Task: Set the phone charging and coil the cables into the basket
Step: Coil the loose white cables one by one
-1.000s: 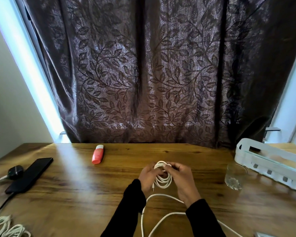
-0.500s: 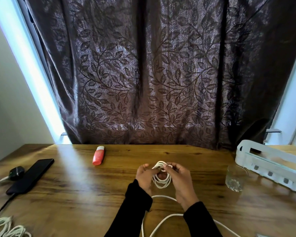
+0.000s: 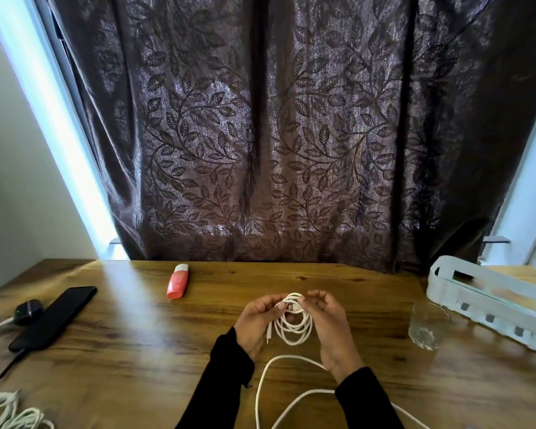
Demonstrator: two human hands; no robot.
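Observation:
A white cable hangs in small loops between my hands above the middle of the wooden table. My left hand pinches the top of the coil, and its plug end dangles by the palm. My right hand pinches the coil from the other side. The loose rest of the cable trails down toward the table's near edge. A black phone lies at the left with a dark cable at its near end and a black charger beside it. The white basket stands at the right.
A clear glass stands just left of the basket. A red and white stick lies near the curtain. Another bundle of white cable sits at the near left corner. A dark leaf-patterned curtain hangs behind the table.
My hands stay in about the same place over the table. My fingers have shifted on the coil, and the loose loop of cable on the table has drawn in a little.

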